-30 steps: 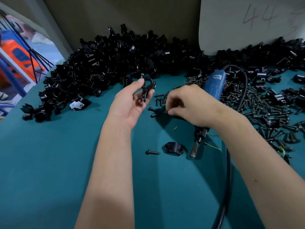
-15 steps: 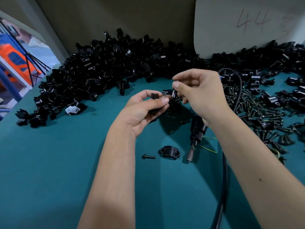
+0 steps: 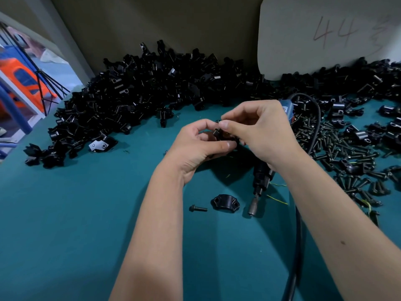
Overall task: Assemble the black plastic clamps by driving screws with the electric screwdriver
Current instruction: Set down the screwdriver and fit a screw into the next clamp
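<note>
Teal matting covers the desk (image 3: 65,224), with a grey wall and a pale board marked "44" (image 3: 325,35) behind. A large heap of black plastic clamp parts (image 3: 152,94) runs along the back edge; a spread of loose dark screws (image 3: 347,153) lies on the right.

Status: assembly of the current piece appears to be at the fitting stage, with no driving under way. The left hand (image 3: 199,146) grips a small black plastic clamp body (image 3: 219,134) raised above the desk at centre, fingers curled round it. The right hand (image 3: 260,131) pinches at the top of that part with thumb and forefinger; a screw is probably being seated, but the item is too small to confirm. The blue-bodied electric screwdriver (image 3: 260,181) sits under the right palm, bit pointing toward the viewer, tip near the desk; whether the hand bears on it cannot be told.

Outstanding: a black saddle-shaped clamp cap with two holes (image 3: 225,202) and a single dark flanged screw (image 3: 198,208) lie just apart on the desk in front, unassembled. The heap suggests many pieces remain.

Condition of the held clamp: glossy black, blocky, mostly hidden by fingers.
</note>
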{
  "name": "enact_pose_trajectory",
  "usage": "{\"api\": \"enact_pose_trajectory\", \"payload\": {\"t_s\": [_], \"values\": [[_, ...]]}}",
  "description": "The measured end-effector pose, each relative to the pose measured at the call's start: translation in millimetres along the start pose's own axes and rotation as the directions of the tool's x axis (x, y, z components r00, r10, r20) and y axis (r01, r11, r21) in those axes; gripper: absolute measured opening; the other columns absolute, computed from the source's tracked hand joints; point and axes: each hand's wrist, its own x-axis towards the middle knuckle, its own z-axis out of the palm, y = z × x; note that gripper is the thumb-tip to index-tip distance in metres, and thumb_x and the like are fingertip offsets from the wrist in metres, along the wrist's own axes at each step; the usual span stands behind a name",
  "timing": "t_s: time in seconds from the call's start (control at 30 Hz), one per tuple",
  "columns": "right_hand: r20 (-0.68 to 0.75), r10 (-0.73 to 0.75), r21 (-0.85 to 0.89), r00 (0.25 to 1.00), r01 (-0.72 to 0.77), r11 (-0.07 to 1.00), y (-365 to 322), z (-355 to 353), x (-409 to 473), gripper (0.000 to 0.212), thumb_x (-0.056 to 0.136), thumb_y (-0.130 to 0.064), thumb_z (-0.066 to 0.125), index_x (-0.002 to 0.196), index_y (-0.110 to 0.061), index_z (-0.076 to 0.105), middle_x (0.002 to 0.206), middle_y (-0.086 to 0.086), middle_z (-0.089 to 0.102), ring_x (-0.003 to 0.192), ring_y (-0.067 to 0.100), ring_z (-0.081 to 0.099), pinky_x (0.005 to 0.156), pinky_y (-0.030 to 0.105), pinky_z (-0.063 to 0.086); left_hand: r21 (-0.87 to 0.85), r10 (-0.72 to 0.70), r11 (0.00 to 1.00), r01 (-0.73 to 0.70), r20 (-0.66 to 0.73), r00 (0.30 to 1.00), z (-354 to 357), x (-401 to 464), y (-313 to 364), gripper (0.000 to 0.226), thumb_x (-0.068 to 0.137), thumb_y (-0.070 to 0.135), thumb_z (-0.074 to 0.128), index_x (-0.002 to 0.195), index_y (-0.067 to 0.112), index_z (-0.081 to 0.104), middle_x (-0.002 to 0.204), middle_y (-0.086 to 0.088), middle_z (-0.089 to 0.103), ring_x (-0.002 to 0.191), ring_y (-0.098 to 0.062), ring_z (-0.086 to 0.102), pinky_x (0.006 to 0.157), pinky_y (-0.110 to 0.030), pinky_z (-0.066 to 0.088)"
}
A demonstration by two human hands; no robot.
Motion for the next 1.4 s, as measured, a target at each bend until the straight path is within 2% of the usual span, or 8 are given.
{"api": "enact_pose_trajectory", "payload": {"t_s": [0.23,0.33,0.43,0.57,0.8,0.97,1.1,1.4], "values": [[-0.218,0.227,0.299,0.949,-0.156,0.941,-11,-13,12,0.033,0.093,0.006,0.041,0.082,-0.014,0.065,0.064,0.001,0.062,0.053,0.013,0.053,0.046,0.026,0.042,-0.065,0.047,0.996,-0.069,-0.300,0.953,-2,8,0,0.031,0.076,-0.006,0.085,0.098,0.007,0.067,0.086,-0.011,0.076,0.072,-0.017,0.072,0.068,-0.022,0.059],[-0.216,0.168,-0.150,0.962,-0.203,0.968,-11,-12,24,0.033,0.090,-0.013,0.041,0.077,-0.013,0.071,0.055,0.000,0.051,0.048,0.015,0.037,0.044,0.024,0.032,-0.115,0.007,0.991,-0.070,-0.477,0.879,-11,12,-1,0.033,0.078,0.000,0.087,0.103,0.003,0.065,0.084,-0.010,0.074,0.068,-0.018,0.070,0.066,-0.022,0.058],[-0.028,0.133,-0.664,0.991,-0.118,0.738,-13,0,43,0.036,0.101,-0.036,0.055,0.098,-0.004,0.071,0.082,0.013,0.071,0.070,0.027,0.059,0.060,0.033,0.043,-0.140,-0.026,0.988,-0.062,-0.549,0.835,-15,14,-3,0.040,0.079,0.000,0.086,0.112,-0.005,0.065,0.087,-0.013,0.075,0.063,-0.017,0.071,0.067,-0.023,0.061],[0.134,0.221,-0.828,0.966,-0.013,0.561,-13,10,57,0.044,0.093,-0.049,0.073,0.109,-0.008,0.072,0.102,0.013,0.072,0.094,0.033,0.067,0.080,0.039,0.056,-0.141,-0.024,0.988,-0.059,-0.525,0.851,-16,15,-3,0.041,0.079,0.000,0.085,0.114,-0.004,0.065,0.087,-0.011,0.075,0.066,-0.017,0.073,0.069,-0.022,0.060],[0.111,0.152,-0.672,0.982,-0.038,0.739,-1,7,53,0.027,0.097,-0.029,0.073,0.100,-0.003,0.077,0.082,0.011,0.070,0.074,0.026,0.064,0.064,0.033,0.053,-0.189,-0.054,0.981,-0.032,-0.434,0.899,-16,18,-1,0.017,0.086,0.001,0.077,0.102,0.001,0.071,0.083,-0.004,0.077,0.073,-0.020,0.077,0.083,-0.031,0.063],[0.033,0.110,-0.277,0.993,-0.097,0.956,-2,-7,41,0.011,0.099,-0.028,0.071,0.091,-0.024,0.077,0.061,-0.008,0.052,0.049,0.005,0.042,0.050,0.012,0.039,-0.220,-0.051,0.975,-0.035,-0.371,0.927,-18,15,0,0.007,0.089,0.000,0.074,0.096,0.002,0.073,0.109,-0.020,0.076,0.081,-0.026,0.078,0.085,-0.033,0.063],[0.072,0.055,-0.116,0.996,-0.046,0.992,-8,-16,24,0.011,0.099,-0.027,0.071,0.089,-0.030,0.076,0.055,-0.019,0.056,0.049,-0.005,0.046,0.055,0.010,0.044,-0.221,-0.039,0.975,-0.015,-0.236,0.971,-9,10,2,0.016,0.087,-0.004,0.076,0.102,0.000,0.073,0.111,-0.023,0.075,0.087,-0.026,0.077,0.083,-0.031,0.063],[0.166,0.000,-0.025,0.986,0.004,1.000,-5,-17,11,0.009,0.097,-0.021,0.073,0.098,-0.028,0.078,0.068,-0.002,0.048,0.057,0.005,0.040,0.056,0.018,0.038,-0.281,0.037,0.957,-0.065,-0.107,0.994,-1,5,4,0.020,0.084,-0.006,0.074,0.102,0.003,0.073,0.097,-0.013,0.078,0.089,-0.023,0.076,0.081,-0.030,0.063]]}}
